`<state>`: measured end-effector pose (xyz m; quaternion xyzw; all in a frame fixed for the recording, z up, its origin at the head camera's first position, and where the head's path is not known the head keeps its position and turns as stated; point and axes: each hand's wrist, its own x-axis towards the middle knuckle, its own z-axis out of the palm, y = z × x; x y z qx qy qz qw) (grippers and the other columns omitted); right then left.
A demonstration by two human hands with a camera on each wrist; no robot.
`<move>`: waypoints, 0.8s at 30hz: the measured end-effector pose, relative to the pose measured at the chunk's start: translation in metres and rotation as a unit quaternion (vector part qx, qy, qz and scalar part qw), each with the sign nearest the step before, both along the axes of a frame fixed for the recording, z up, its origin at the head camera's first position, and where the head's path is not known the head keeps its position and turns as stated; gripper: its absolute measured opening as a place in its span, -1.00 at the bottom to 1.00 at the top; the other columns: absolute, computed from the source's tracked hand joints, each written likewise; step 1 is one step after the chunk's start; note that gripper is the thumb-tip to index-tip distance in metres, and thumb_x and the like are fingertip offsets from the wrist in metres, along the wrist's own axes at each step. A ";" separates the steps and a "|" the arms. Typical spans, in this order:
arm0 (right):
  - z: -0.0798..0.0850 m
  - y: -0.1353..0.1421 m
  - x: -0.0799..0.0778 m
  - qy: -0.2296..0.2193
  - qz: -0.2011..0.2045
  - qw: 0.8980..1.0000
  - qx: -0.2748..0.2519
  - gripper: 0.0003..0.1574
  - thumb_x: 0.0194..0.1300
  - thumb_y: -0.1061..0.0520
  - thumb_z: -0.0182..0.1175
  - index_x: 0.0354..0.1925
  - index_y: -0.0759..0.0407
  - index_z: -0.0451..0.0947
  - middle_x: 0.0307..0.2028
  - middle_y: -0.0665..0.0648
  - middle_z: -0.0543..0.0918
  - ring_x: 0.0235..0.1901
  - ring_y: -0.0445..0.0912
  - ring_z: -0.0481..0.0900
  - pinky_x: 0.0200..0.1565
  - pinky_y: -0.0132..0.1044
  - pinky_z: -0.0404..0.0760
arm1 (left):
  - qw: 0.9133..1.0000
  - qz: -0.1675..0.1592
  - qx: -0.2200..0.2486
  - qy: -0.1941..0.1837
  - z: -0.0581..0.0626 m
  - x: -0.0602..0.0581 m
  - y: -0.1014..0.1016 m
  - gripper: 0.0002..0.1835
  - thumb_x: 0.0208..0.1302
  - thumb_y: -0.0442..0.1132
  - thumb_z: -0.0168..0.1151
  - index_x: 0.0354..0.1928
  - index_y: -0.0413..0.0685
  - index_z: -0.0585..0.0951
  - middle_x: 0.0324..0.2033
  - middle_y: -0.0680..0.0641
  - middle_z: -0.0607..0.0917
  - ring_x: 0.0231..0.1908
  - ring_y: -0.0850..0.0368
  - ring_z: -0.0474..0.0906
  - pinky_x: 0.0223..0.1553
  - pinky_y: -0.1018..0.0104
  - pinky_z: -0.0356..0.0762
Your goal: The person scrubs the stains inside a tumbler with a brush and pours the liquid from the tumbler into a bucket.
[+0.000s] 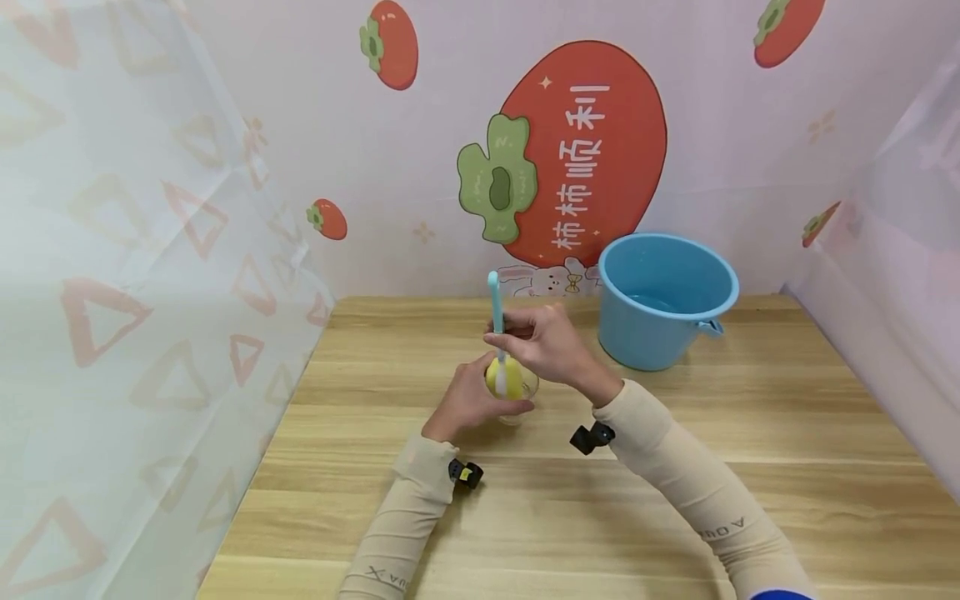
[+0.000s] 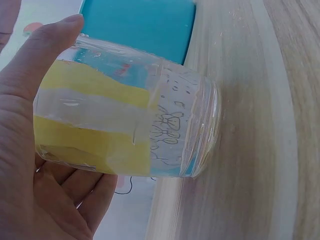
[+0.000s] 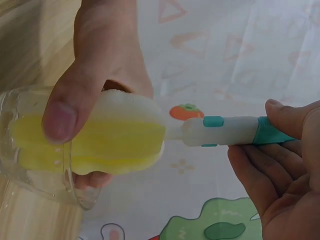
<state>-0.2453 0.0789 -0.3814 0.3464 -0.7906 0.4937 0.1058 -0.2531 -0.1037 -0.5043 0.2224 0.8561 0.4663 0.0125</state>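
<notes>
A clear glass cup (image 2: 202,125) with a line drawing on its side is gripped around its upper part by my left hand (image 1: 468,398). Inside it sits the yellow-and-white head of a sponge cup brush (image 3: 125,140), part of which sticks out past the rim in the right wrist view. My right hand (image 1: 551,343) pinches the brush's white and teal handle (image 3: 240,130) between thumb and fingers. In the head view the handle points up and away from me. The cup's base is close over the table in the left wrist view.
A light blue bucket (image 1: 652,337) stands to the right of the hands at the back of the wooden table (image 1: 540,517). Behind it hangs a white backdrop (image 1: 427,150) printed with persimmons. A patterned white sheet (image 1: 150,333) borders the left side.
</notes>
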 end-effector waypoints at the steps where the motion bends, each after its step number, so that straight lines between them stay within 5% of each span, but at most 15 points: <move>1: 0.001 0.000 0.002 -0.001 0.003 1.000 -0.002 -0.87 0.37 0.20 0.44 -0.14 0.23 0.81 -0.27 0.12 0.87 -0.22 -0.11 0.87 -0.17 -0.30 0.79 | 1.000 -0.003 0.002 0.005 0.000 0.000 0.000 -0.24 -0.04 0.24 0.69 0.21 0.26 0.59 -0.27 0.15 0.76 -0.26 0.18 0.65 -0.27 0.25 0.64; 7: 0.004 0.008 0.013 -0.006 0.010 1.000 -0.015 -0.89 0.35 0.23 0.45 -0.16 0.24 0.80 -0.27 0.14 0.87 -0.21 -0.08 0.88 -0.16 -0.30 0.79 | 1.000 -0.008 0.003 0.013 0.001 -0.001 0.000 -0.15 -0.02 0.22 0.70 0.34 0.26 0.56 -0.24 0.15 0.77 -0.24 0.18 0.65 -0.25 0.27 0.65; 13: 0.009 0.024 0.019 0.004 -0.012 1.000 -0.007 -0.89 0.35 0.23 0.44 -0.15 0.21 0.79 -0.27 0.13 0.86 -0.23 -0.05 0.88 -0.16 -0.27 0.80 | 1.000 0.000 0.010 -0.009 0.002 0.000 0.001 -0.13 -0.06 0.22 0.71 0.35 0.30 0.57 0.00 0.16 0.80 -0.04 0.14 0.70 -0.02 0.12 0.68; 19: 0.015 0.035 0.009 0.017 -0.033 0.999 0.008 -0.87 0.33 0.21 0.47 -0.14 0.21 0.78 -0.28 0.12 0.86 -0.25 -0.06 0.87 -0.14 -0.18 0.81 | 1.000 0.011 0.007 -0.021 0.002 -0.001 0.002 -0.10 -0.09 0.25 0.72 0.36 0.33 0.57 0.17 0.20 0.75 0.20 0.09 0.66 0.19 -0.05 0.63; 24: 0.015 0.033 -0.005 0.013 -0.031 0.999 0.005 -0.84 0.34 0.20 0.47 -0.12 0.22 0.78 -0.28 0.16 0.85 -0.24 -0.04 0.88 -0.12 -0.13 0.82 | 1.000 0.005 0.003 -0.008 0.000 -0.002 0.002 -0.13 -0.05 0.23 0.70 0.35 0.33 0.57 0.11 0.22 0.75 0.15 0.13 0.67 0.17 -0.04 0.64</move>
